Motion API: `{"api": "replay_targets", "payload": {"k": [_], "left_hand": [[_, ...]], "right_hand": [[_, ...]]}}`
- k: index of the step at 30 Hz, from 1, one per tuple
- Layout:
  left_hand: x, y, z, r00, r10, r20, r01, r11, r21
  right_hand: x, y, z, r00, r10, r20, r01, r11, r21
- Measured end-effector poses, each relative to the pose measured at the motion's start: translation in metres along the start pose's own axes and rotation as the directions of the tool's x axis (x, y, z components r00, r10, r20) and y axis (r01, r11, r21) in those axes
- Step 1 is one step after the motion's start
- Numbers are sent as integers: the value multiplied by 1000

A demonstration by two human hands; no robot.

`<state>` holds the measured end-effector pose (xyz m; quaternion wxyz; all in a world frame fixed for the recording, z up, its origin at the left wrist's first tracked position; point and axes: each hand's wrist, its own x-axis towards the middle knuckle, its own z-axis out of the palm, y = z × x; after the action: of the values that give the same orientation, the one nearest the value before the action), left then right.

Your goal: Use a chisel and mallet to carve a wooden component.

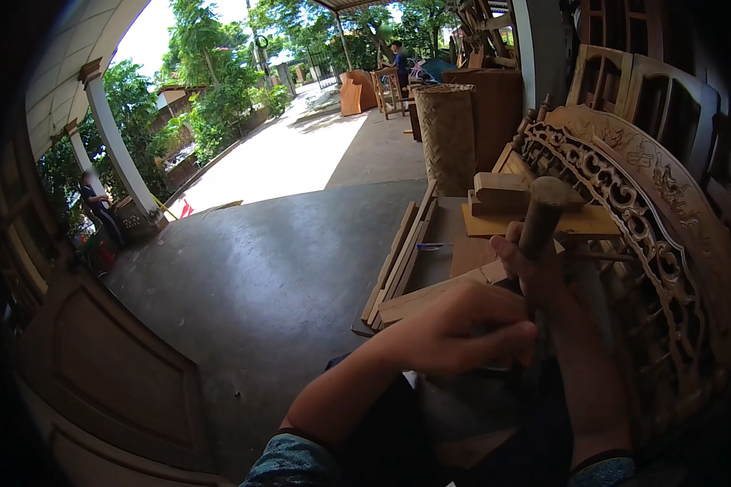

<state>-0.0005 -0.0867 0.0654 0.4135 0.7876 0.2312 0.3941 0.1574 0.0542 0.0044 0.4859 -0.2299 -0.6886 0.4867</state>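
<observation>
My right hand (538,274) is wrapped round a thick, round-ended wooden club (544,213), like a mallet, which stands nearly upright. In front of it and slightly lower, my left hand (467,329) is closed with the fingers curled in. What it grips is hidden behind the knuckles. A pale wooden plank (430,302) lies at a slant just beyond my left hand, and its right end is covered by my hands. Past it sits a flat brown board (469,255), and a blue pen (432,245) lies to the left of that board.
Long wood strips (398,264) lie left of the boards; stacked blocks (499,191) stand behind. A carved openwork wooden panel (650,203) leans at right. A tall woven roll (448,138) stands farther back. Panelled doors (118,365) lie at lower left. Two people are in the distance.
</observation>
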Motion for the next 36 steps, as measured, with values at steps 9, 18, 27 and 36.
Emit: {"api": "replay_targets", "payload": {"k": [9,18,27,36], "left_hand": [[10,-48,-22,771,81,-632,399,711,579],[14,-73,-10,846,-49,-530,455,582,674],[18,-78,-9,883,-170,-438,456,534,712],[16,-78,-13,900,-184,-396,427,556,713]], "right_hand": [[2,0,-3,999,32,33,-31,999,-31],[-1,-5,-4,998,-22,50,23,999,-27],[-12,-8,-10,994,-54,93,55,998,-13],[-11,-12,-9,997,-34,71,38,997,-66]]}}
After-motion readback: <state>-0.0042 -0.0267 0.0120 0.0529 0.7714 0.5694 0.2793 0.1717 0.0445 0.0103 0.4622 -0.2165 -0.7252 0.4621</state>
